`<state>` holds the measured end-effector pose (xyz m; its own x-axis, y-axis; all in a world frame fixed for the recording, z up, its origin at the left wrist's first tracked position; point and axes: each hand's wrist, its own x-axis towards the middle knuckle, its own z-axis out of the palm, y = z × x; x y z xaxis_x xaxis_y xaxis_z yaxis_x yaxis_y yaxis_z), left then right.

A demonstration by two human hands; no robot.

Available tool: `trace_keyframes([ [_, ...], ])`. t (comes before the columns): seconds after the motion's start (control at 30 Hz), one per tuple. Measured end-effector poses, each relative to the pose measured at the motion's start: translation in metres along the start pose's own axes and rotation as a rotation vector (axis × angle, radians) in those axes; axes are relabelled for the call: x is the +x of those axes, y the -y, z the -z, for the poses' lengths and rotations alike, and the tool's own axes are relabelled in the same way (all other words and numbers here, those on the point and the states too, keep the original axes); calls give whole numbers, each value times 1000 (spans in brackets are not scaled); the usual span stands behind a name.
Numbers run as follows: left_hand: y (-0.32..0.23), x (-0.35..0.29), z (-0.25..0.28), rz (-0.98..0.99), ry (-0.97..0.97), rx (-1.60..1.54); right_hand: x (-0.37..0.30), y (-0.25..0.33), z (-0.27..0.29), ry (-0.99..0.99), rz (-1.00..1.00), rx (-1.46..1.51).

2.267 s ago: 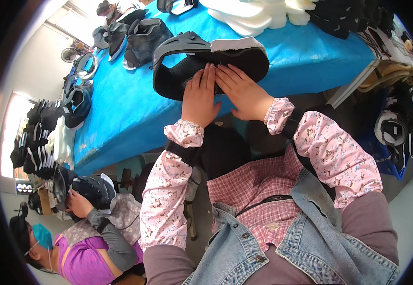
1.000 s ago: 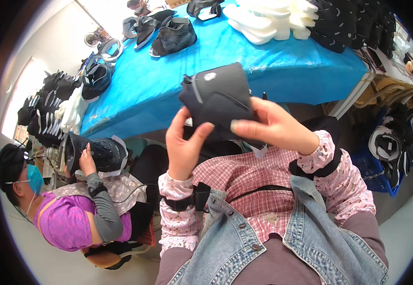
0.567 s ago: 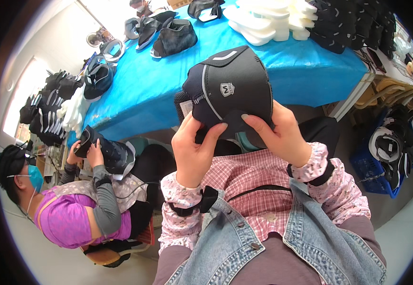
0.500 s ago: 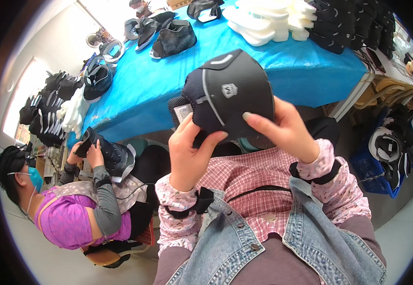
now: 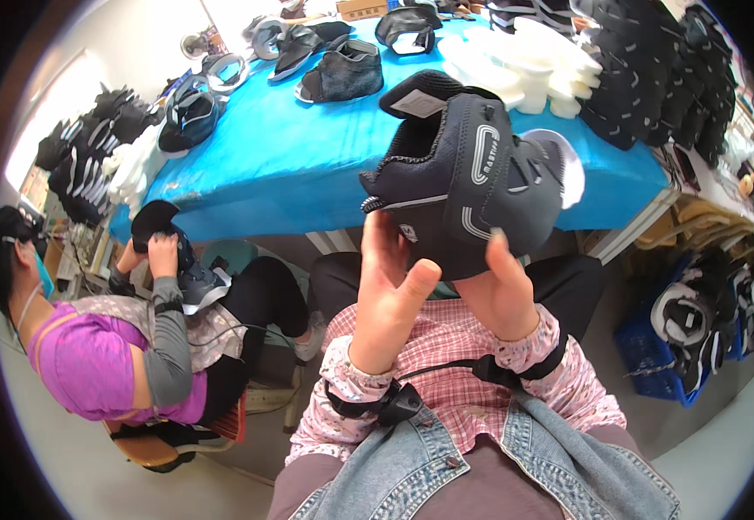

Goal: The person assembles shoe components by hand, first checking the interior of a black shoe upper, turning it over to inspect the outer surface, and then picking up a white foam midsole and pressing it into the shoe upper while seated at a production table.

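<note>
You hold the black shoe (image 5: 456, 178) before the near edge of the blue-covered table (image 5: 277, 143). Long axis roughly left-right; toe right, opening up-left. Pale curved trim; white piece (image 5: 572, 169) at toe. Right hand (image 5: 508, 295) grips underneath; left hand (image 5: 391, 290) at heel, thumb spread, grip cannot be told.

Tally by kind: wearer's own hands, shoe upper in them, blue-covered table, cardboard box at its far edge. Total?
Bare hands, left hand and right hand: 2
Dark shoe upper: 1
Blue-covered table: 1
Cardboard box: 1
Total: 5
</note>
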<state>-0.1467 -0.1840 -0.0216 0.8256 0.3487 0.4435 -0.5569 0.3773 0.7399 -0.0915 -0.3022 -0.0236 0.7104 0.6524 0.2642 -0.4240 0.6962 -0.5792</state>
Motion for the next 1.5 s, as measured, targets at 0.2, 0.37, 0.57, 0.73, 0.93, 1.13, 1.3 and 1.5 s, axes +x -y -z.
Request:
trace_keyframes([
  [0.2,-6,8,-13,145,-85,-39,-17,-25,13,-45,174,-543],
  [0.37,-1,12,1,69,-101,22,-14,-15,8,-37,44,-231],
  [0.57,1,10,-2,41,-183,78,4,-24,10,-199,473,-513],
  [0.73,1,10,7,65,-218,61,3,-28,8,-240,544,-776],
  [0.93,-12,24,37,-357,-73,422,-1,-8,10,-207,400,-631],
  [1.13,-60,43,45,-571,371,1255,-11,14,10,-70,215,-421],
  [1.3,-62,28,33,-318,488,925,-9,29,-8,-9,148,-384],
  [1.5,-15,15,34,-184,130,668,-5,16,-18,-185,444,-1025],
])
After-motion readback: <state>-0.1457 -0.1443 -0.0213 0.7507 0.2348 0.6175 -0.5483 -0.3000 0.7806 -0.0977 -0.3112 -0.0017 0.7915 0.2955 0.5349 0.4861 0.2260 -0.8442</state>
